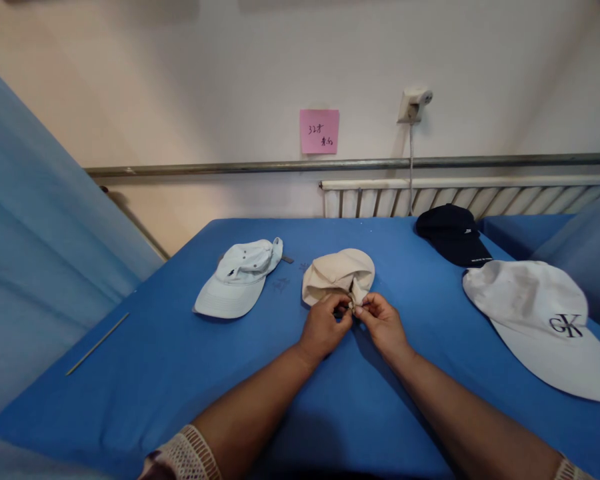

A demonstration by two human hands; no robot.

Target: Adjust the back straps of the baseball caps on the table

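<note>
A beige baseball cap (330,272) lies on the blue-covered table in front of me, its brim pointing away and its back toward me. My left hand (326,325) pinches the near edge of the cap, at what looks like the back strap. My right hand (383,325) is closed on the same strap area from the other side, fingertips almost meeting those of my left. A small light-coloured bit shows between the fingertips; the fastening itself is too small to make out.
A pale cap (240,280) lies to the left, a thin stick (98,343) farther left. At right are a black cap (450,233) and a large white cap (535,300). A blue curtain (45,233) hangs on the left; a radiator (460,193) stands behind the blue table (220,373).
</note>
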